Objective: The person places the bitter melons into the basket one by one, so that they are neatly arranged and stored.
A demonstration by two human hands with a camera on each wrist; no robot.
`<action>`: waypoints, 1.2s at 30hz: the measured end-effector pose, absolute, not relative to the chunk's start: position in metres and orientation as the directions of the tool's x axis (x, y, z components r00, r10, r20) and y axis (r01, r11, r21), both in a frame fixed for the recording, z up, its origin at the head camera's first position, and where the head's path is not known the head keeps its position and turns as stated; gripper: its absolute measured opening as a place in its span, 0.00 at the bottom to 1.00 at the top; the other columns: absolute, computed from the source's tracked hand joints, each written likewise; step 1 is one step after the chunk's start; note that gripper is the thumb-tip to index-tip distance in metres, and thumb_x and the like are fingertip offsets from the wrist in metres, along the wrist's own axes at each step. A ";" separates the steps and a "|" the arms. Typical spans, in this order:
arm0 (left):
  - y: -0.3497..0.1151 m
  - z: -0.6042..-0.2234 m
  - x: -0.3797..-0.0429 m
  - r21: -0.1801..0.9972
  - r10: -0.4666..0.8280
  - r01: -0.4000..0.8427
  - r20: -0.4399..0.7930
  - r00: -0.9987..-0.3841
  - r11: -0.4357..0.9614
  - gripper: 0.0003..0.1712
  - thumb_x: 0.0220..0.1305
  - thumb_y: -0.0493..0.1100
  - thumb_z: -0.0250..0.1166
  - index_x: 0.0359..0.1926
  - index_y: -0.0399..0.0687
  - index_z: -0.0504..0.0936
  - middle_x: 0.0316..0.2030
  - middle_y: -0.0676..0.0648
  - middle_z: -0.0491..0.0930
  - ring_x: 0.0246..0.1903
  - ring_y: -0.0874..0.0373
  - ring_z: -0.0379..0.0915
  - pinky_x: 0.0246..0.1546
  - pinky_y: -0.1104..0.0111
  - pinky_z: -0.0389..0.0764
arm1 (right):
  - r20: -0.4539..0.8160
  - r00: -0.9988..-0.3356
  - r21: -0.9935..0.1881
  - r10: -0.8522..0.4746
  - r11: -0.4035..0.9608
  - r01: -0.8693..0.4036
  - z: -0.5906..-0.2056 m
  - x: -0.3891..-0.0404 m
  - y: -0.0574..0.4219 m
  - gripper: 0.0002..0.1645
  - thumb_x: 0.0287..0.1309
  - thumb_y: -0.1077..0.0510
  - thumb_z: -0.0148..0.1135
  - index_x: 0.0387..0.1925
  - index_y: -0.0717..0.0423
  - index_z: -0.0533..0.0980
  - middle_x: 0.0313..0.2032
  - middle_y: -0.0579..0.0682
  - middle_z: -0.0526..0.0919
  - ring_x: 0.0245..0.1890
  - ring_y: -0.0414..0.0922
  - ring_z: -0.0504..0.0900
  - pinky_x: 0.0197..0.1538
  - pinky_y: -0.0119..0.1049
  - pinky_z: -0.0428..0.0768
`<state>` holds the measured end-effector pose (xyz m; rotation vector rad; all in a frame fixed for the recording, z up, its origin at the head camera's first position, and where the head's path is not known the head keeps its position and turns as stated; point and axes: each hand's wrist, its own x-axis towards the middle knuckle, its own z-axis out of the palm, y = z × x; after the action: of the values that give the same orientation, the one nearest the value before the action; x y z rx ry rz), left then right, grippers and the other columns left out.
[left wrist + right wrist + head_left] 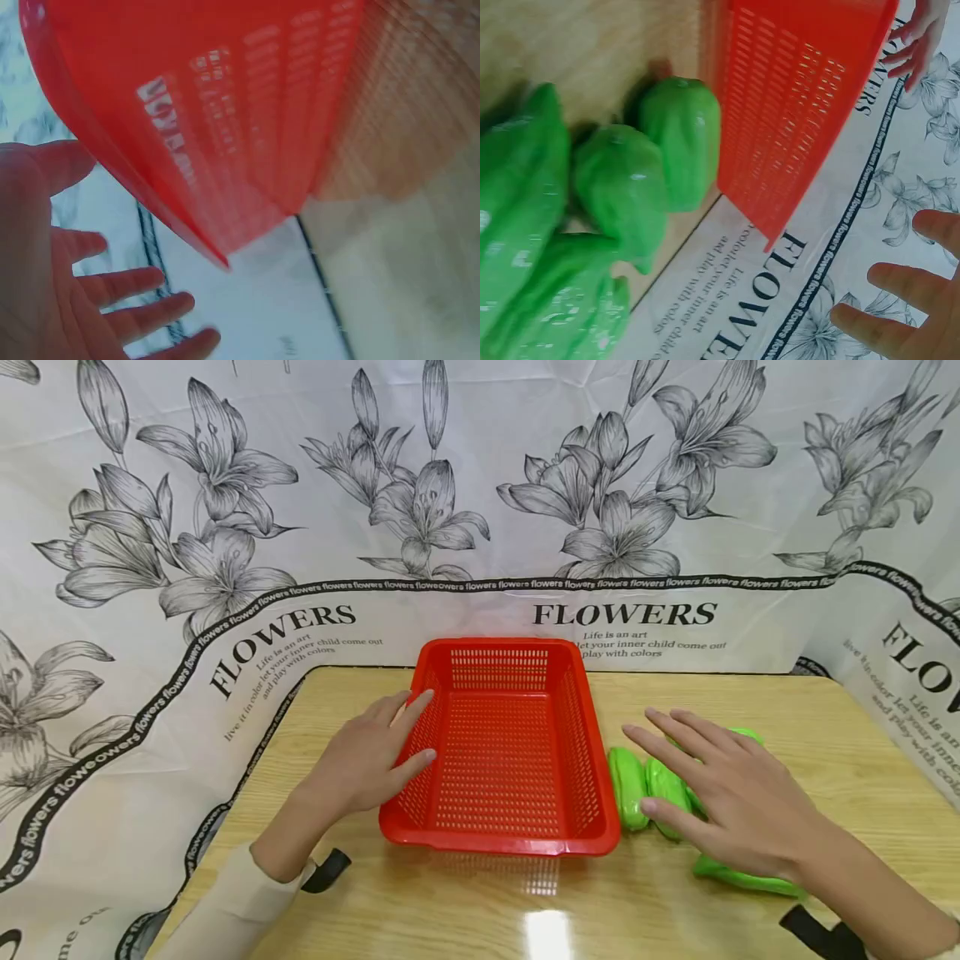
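Note:
A red plastic basket (498, 843) with slotted walls stands on the table, its inside bare. At its left rim is my left hand (360, 760), fingers spread and nothing gripped. In the left wrist view the thumb of that hand overlaps the edge of the basket (187, 82). My right hand (738, 789) hovers with straight, parted fingers over several glossy green peppers (628, 787) and hides part of them. Seen from the right wrist, the peppers (619, 184) lie bunched beside the basket wall (780, 105), apart from the fingers.
The pale wood-grain table (420, 910) ends at the back against a white cloth (465, 618) printed with flowers and lettering. This cloth also runs up along both sides. One green pepper (750, 878) lies nearer the front, below the right hand.

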<state>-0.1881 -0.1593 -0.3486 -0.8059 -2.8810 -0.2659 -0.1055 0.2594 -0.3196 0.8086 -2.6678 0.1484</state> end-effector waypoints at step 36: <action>-0.176 -0.437 -0.235 0.947 0.459 -0.110 0.042 -0.887 -0.300 0.30 0.83 0.49 0.42 0.74 0.35 0.55 0.53 0.46 0.78 0.50 0.58 0.79 0.50 0.65 0.84 | 0.202 -0.969 -0.121 -0.141 0.978 -0.168 -0.439 -0.029 0.360 0.57 0.60 0.33 0.67 0.80 0.50 0.51 0.73 0.61 0.63 0.71 0.67 0.58 0.56 0.71 0.65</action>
<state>-0.2353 -0.1764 -0.4370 -0.5510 -2.0065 -2.8184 -0.0287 0.3597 -0.4388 0.2310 -2.9315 0.2032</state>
